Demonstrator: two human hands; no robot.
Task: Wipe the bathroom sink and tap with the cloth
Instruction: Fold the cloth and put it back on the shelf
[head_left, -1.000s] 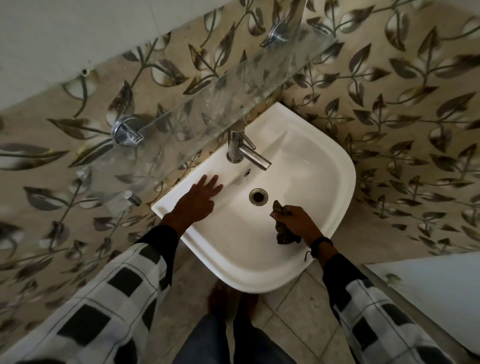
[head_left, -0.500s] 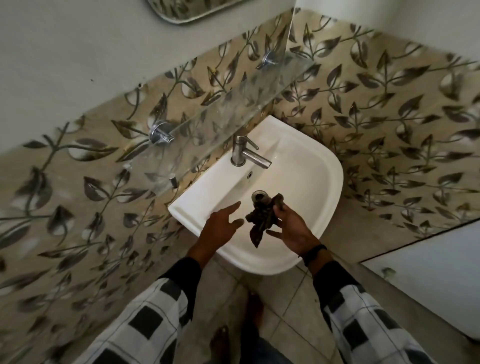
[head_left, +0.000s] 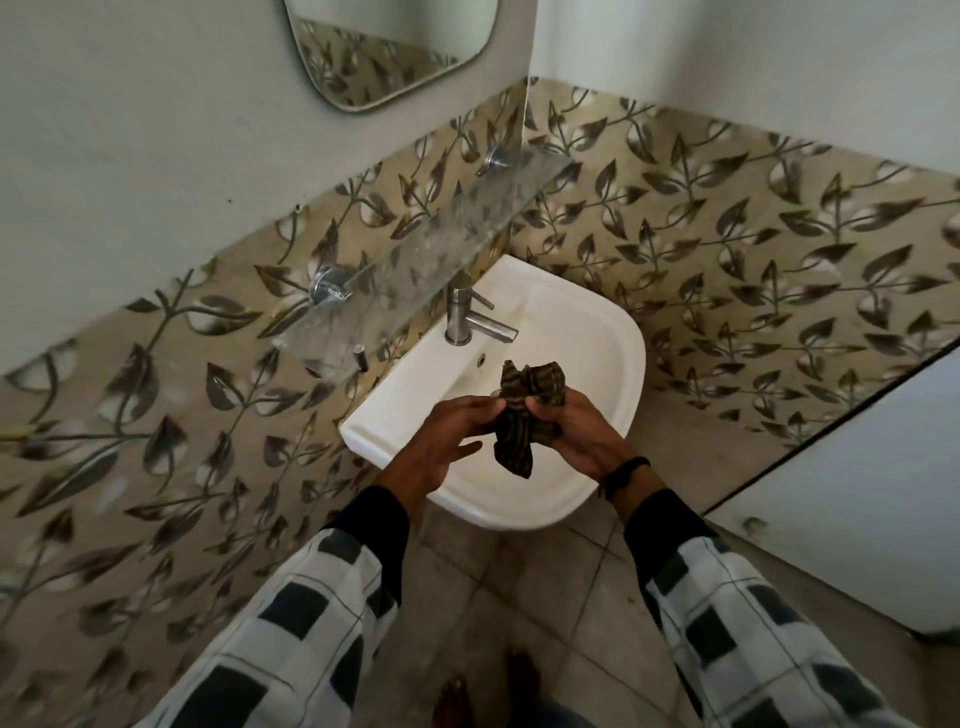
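Note:
A white wall-hung sink (head_left: 618, 353) sits in the corner, with a steel tap (head_left: 470, 317) at its back rim pointing right. Above the basin I hold a dark striped cloth (head_left: 524, 415), bunched up, between both hands. My left hand (head_left: 449, 434) pinches its left side, thumb and fingers closed on the fabric. My right hand (head_left: 579, 431) grips its right side. The cloth hangs clear of the basin; the drain is hidden behind it.
A glass shelf (head_left: 441, 244) on metal brackets juts out over the tap's left side. A mirror (head_left: 384, 47) hangs on the wall above. Leaf-patterned tiles cover the lower walls. A white panel (head_left: 857, 493) stands at right. My bare feet are on the tiled floor (head_left: 524, 587).
My left hand left the sink rim and took hold of the cloth. My right hand lifted the cloth out of the basin. My view pulled back and up.

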